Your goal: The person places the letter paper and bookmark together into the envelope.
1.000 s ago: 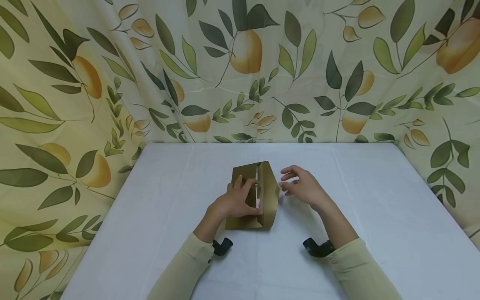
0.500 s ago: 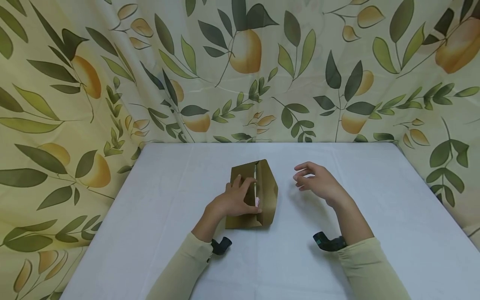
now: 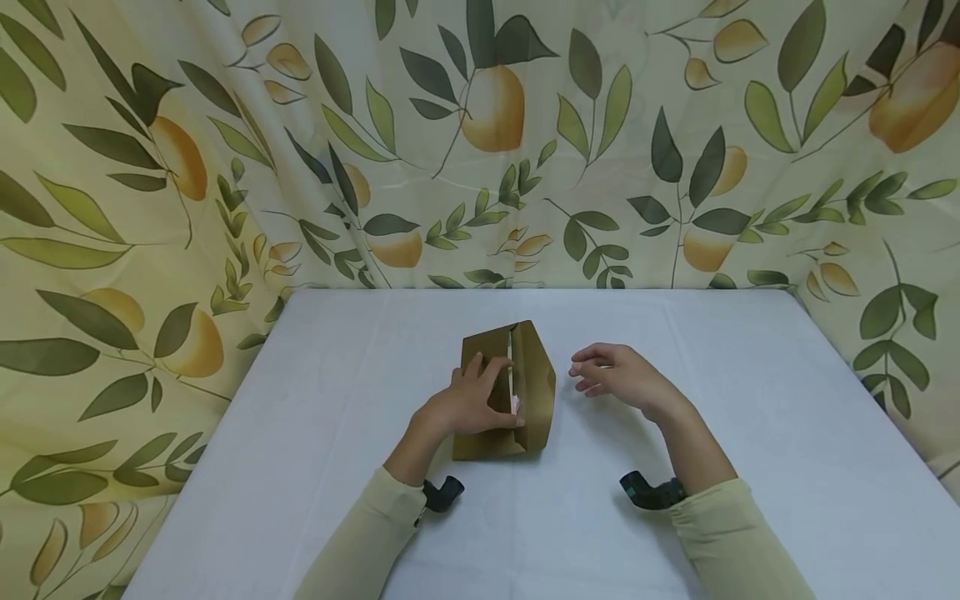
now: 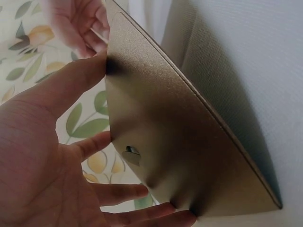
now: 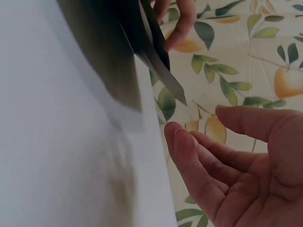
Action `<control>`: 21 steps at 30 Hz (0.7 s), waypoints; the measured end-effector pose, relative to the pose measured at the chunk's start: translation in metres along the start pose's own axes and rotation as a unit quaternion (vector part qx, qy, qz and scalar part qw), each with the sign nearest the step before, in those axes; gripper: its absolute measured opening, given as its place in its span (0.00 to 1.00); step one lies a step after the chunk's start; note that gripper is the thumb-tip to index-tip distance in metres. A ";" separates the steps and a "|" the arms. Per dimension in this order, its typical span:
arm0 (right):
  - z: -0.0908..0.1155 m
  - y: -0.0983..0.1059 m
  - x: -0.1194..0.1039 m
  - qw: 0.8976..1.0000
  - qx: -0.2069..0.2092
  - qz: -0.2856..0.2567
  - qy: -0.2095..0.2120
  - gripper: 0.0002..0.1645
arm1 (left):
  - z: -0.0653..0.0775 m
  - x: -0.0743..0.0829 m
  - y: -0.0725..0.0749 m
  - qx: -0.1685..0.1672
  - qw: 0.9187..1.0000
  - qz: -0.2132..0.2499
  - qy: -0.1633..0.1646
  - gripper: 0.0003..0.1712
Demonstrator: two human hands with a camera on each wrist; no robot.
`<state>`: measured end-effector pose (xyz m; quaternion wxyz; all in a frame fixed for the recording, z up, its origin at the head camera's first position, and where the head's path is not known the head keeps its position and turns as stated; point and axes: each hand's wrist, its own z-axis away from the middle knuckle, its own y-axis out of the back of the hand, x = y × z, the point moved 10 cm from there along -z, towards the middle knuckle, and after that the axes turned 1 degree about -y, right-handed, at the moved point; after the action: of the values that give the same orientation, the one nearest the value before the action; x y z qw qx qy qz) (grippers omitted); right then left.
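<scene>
A gold-brown envelope [image 3: 542,392] lies on the table with its pointed flap folded out to the right. From its mouth shows a thin white edge with a pink patch [image 3: 515,405]. My left hand [image 3: 472,404] is spread over the envelope's body, thumb and fingertips pressing on the panel beside the mouth. In the left wrist view those fingertips touch the envelope's smooth panel [image 4: 184,127]. To the right of the flap my right hand [image 3: 622,379] hovers over the table, fingers loosely bent and holding nothing. The right wrist view shows a gap between its fingertips and the envelope [image 5: 104,47].
A white cloth covers the table [image 3: 360,350]. Behind it and to the left hangs a curtain [image 3: 585,167] printed with leaves and fruit. Black wrist cameras sit at the left cuff [image 3: 444,493] and the right cuff [image 3: 648,490].
My right hand moved away from the flap to the right, then came partly back toward it, slightly lower in view. My left hand and the envelope stay almost where they were.
</scene>
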<state>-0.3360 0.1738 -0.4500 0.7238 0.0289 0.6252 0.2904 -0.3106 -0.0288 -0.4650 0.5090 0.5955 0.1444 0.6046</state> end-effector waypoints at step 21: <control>-0.001 -0.027 -0.012 0.998 -0.050 -0.027 0.035 0.18 | -0.002 -0.001 -0.003 0.009 0.999 -0.036 0.008 0.53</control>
<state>-0.3271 0.1451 -0.4504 0.7098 -0.0342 0.6353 0.3024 -0.3115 -0.0272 -0.4680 0.5240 0.5896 0.1752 0.5891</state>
